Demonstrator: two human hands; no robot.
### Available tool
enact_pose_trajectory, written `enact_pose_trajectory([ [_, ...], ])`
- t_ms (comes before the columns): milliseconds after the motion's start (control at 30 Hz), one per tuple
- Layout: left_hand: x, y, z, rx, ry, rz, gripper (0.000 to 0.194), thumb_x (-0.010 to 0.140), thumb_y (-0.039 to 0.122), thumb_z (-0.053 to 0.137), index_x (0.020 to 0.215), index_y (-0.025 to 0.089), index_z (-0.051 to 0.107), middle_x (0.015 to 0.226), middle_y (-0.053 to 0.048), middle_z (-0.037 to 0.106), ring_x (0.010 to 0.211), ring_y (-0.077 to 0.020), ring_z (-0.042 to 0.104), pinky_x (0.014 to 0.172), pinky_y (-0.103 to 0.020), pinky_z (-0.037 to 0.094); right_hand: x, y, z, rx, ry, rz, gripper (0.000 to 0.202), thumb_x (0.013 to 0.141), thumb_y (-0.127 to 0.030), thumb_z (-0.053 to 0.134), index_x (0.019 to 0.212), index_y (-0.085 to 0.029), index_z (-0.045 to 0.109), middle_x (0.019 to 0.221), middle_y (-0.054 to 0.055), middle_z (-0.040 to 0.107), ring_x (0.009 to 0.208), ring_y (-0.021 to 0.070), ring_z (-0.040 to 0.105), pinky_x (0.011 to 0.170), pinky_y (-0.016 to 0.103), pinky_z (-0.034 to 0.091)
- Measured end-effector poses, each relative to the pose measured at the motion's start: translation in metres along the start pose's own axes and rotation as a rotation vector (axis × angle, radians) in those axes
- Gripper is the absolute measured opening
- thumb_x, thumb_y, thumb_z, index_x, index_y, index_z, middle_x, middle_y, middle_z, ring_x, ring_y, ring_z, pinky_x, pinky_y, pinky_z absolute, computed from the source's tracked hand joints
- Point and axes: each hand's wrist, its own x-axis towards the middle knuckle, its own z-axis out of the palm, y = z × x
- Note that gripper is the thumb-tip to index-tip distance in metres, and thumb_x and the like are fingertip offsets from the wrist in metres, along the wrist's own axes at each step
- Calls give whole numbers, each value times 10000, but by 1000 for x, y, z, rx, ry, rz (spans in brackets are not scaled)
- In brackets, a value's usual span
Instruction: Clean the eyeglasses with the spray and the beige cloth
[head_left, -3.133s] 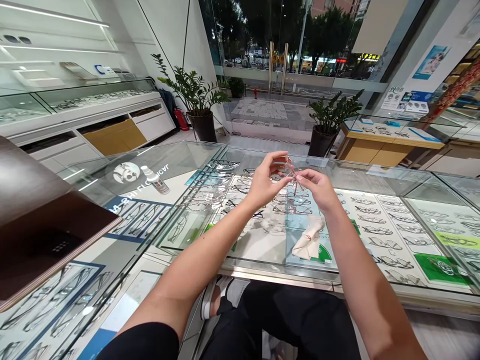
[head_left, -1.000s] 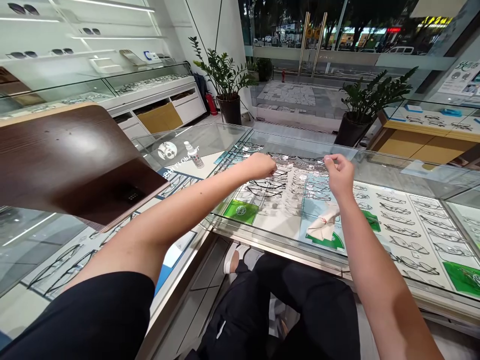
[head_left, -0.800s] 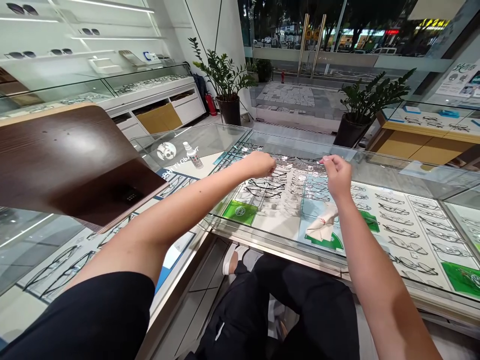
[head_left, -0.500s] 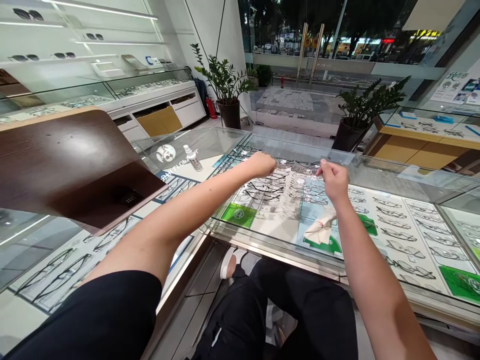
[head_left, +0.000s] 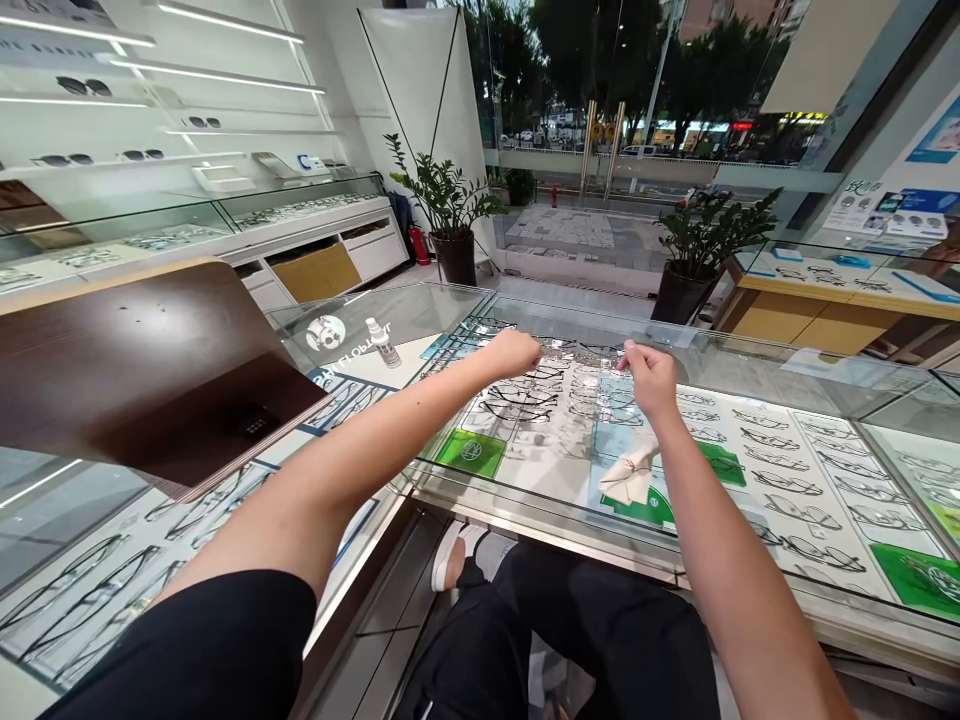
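My left hand (head_left: 514,353) is closed, knuckles up, above the far part of the glass display counter (head_left: 540,489). Level with it on the right, my right hand (head_left: 651,376) pinches thumb and forefinger together. A thin dark line like an eyeglass frame (head_left: 583,347) runs between the two hands; whether either one grips it I cannot tell. Rows of eyeglasses (head_left: 521,402) lie just below the hands. A folded cream cloth (head_left: 627,474) with a red mark lies near my right forearm.
A small spray bottle (head_left: 383,343) stands on the counter to the left. The large brown board (head_left: 150,370) juts in at left. Green cards (head_left: 471,453) lie near the front edge. Potted plants (head_left: 454,215) stand beyond, before the glass doors.
The camera has tilted up slightly, so the counter and hands sit lower in view. Both hands keep nearly the same pose and place over the counter.
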Motion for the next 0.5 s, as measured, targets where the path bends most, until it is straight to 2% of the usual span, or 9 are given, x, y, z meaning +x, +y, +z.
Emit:
enact_pose_trajectory([
  [200, 2, -4, 1, -24, 30, -2, 226, 881, 214, 625, 979, 204, 828, 973, -156, 798, 895, -285, 738, 769, -322, 446, 0, -1, 0, -30, -3, 3, 544, 956, -610, 567, 601, -201, 625, 521, -41, 325, 523, 123, 273, 536, 308, 238],
  [333, -3, -14, -15, -111, 26, 13, 168, 836, 238, 689, 919, 236, 835, 893, -97, 786, 809, -242, 694, 713, -304, 405, 0, -1, 0, -15, -23, 31, 556, 947, -632, 574, 596, -202, 621, 523, -44, 310, 525, 121, 261, 535, 308, 236],
  [400, -9, -19, -29, -270, 53, 44, 129, 831, 278, 711, 869, 236, 827, 800, -62, 749, 720, -205, 629, 666, -304, 363, 0, 0, 1, 20, -36, 63, 564, 935, -652, 586, 599, -201, 626, 519, -49, 297, 519, 117, 244, 528, 308, 220],
  [500, -18, -17, -49, -712, 112, 110, 194, 845, 397, 739, 850, 212, 797, 673, -13, 637, 598, -140, 481, 606, -303, 295, 4, 3, 1, 131, -47, 120, 589, 903, -697, 609, 590, -199, 629, 497, -58, 279, 501, 109, 225, 513, 306, 193],
])
